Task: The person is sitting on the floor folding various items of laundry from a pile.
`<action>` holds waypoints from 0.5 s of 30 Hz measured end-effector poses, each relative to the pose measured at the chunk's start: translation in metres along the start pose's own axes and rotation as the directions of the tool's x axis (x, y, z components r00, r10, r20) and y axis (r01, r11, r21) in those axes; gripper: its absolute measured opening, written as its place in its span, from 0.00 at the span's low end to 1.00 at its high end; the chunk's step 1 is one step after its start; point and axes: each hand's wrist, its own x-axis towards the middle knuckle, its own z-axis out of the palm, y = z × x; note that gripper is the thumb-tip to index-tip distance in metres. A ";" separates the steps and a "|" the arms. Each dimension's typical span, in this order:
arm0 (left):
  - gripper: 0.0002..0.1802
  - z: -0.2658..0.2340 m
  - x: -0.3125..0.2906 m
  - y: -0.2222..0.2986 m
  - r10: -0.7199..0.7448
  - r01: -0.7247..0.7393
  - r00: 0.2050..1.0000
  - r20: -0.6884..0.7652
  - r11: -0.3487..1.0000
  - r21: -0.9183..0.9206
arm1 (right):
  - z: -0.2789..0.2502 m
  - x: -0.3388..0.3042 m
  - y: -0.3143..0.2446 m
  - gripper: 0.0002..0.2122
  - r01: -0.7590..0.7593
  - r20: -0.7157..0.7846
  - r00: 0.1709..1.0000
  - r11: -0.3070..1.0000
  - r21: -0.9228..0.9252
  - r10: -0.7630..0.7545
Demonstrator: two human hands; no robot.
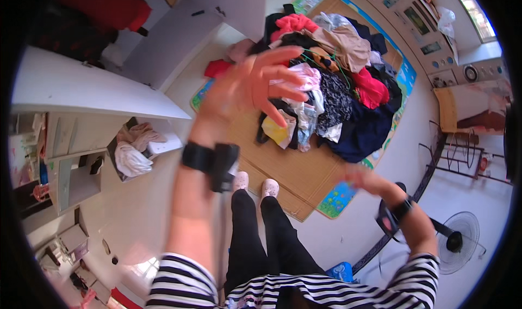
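My left hand (pixel 255 86) is raised in front of me with its fingers spread, holding nothing. It overlaps the left side of a large heap of clothes (pixel 337 94) in the picture. Lower and to the right, my right hand (pixel 361 178) is smeared by motion, so its fingers do not show clearly. It appears over the near right corner of the flattened cardboard (pixel 283 167). In the heap are a red garment (pixel 370 89), a beige one (pixel 345 45), a dark navy one (pixel 359 132) and a black patterned one (pixel 336 100).
A colourful play mat (pixel 338 200) lies under the cardboard. On the left stands a white cabinet with an open door (pixel 98 86); folded clothes (pixel 136 148) lie on a shelf. To the right are a standing fan (pixel 457 241) and a metal rack (pixel 462 157).
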 end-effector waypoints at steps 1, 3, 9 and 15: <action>0.33 -0.042 -0.008 -0.024 0.124 -0.118 0.992 0.031 0.981 -0.151 | -0.023 0.056 -0.021 0.11 0.455 -0.425 0.811 0.890 0.027 -0.402; 0.30 -0.072 -0.037 -0.118 0.194 -0.282 0.954 -0.229 0.841 -0.462 | -0.065 0.106 0.023 0.11 0.649 -0.655 0.632 0.745 0.155 -0.414; 0.19 -0.164 -0.121 -0.297 -0.124 -0.542 0.557 -0.822 0.695 -0.472 | -0.179 0.263 0.226 0.10 0.573 -0.806 0.506 0.578 0.581 0.309; 0.12 -0.270 -0.176 -0.370 -0.246 -0.544 0.314 -0.917 0.745 -0.386 | -0.248 0.380 0.289 0.11 0.467 -0.850 0.402 0.722 0.510 0.340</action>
